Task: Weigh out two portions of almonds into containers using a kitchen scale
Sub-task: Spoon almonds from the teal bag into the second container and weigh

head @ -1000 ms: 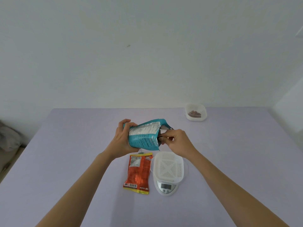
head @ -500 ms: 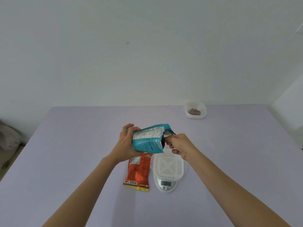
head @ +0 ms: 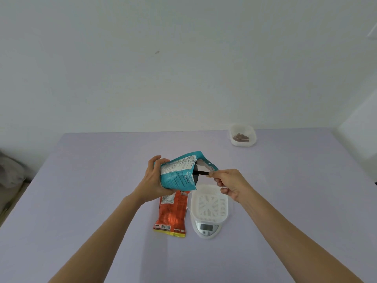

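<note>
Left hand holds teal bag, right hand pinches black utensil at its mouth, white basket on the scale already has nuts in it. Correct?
No: in the head view the white basket on the scale is empty. The only brown pieces sit in the far container. Left hand does hold the teal bag; right hand pinches the black utensil at its mouth.

I note left hand (head: 152, 181) gripping tilted teal bag (head: 177, 174), centre frame. Right hand (head: 230, 183) pinches black handle (head: 201, 173) entering bag mouth. Below: slotted container (head: 210, 204) on scale (head: 207, 228), orange packet (head: 172, 213) beside it at left.
</note>
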